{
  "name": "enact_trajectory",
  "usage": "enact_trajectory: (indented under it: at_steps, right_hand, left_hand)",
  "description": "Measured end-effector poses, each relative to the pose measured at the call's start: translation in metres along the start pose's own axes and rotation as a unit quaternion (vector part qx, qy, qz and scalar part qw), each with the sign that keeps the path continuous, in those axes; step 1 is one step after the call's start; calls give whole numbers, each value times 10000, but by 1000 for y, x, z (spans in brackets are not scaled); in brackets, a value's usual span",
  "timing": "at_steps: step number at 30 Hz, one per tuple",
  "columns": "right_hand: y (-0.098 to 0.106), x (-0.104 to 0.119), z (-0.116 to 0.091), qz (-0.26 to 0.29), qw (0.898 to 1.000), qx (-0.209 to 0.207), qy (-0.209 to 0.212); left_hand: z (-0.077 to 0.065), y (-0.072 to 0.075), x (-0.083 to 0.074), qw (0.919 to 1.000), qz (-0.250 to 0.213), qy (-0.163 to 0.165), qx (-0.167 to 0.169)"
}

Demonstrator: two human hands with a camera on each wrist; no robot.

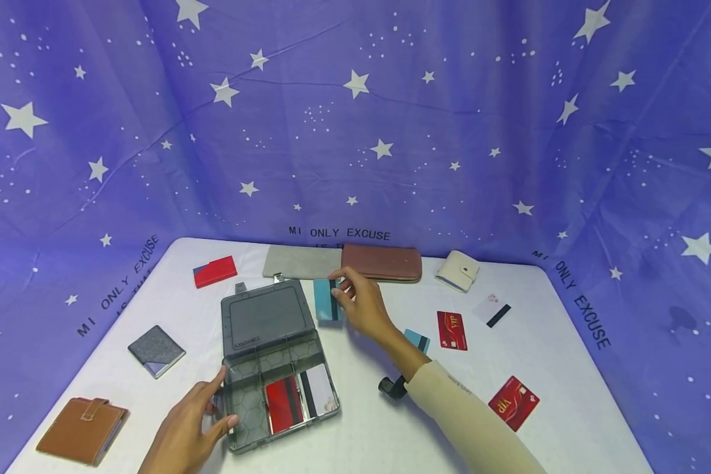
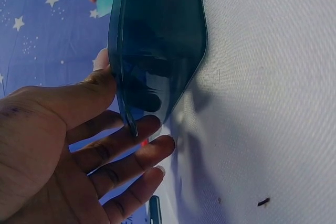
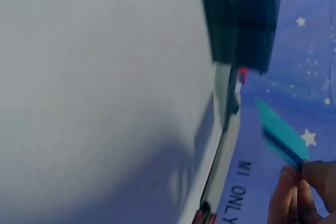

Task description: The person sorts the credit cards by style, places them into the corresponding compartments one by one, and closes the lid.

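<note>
My right hand pinches a light blue card with a dark stripe, raised beside the lid of a grey plastic box. In the right wrist view, thumb and fingertips grip one end of this card. My left hand holds the left edge of the see-through divided box, thumb at the rim and fingers along the outer wall. The box lid is folded back. A red card and a white card, both striped, lie in its compartments.
Red VIP cards, a white striped card and another blue card lie at right. A black object is under the right forearm. Wallets line the back, including a maroon one; a brown wallet and grey cardholder lie left.
</note>
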State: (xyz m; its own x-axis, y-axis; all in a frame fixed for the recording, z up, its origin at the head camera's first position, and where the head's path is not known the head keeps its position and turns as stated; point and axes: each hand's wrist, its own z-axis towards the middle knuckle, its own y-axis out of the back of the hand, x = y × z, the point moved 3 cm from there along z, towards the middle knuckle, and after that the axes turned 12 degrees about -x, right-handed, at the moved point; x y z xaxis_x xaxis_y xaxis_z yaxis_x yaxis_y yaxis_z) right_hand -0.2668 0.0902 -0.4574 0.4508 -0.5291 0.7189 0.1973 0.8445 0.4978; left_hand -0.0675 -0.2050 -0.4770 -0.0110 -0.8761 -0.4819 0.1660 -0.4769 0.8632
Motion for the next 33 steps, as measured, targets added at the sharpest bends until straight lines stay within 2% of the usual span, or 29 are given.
enact_trajectory:
  at_steps: [3,8,15,21,27,33]
  right_hand:
    - [1,7,-6,467,9984,-69,-312]
    - [-3,18,-18,1328,9884,83,-737]
    - [-17,36,-35,1726,9824,415,-589]
    - [-34,51,-53,1809,9790,863,-379]
    - [-51,68,-68,1932,9707,1400,-298]
    - [-64,83,-78,1525,9722,1770,-143]
  left_hand:
    - [0,0,1,9999,13,72,101]
    - [0,-1,0,9998,24,127,160]
    - [0,0,0,10000,11,20,-56]
    - [1,-1,0,9998,14,124,128]
    - [1,0,0,9997,17,172,195]
    - [1,0,0,9999,-14,78,101]
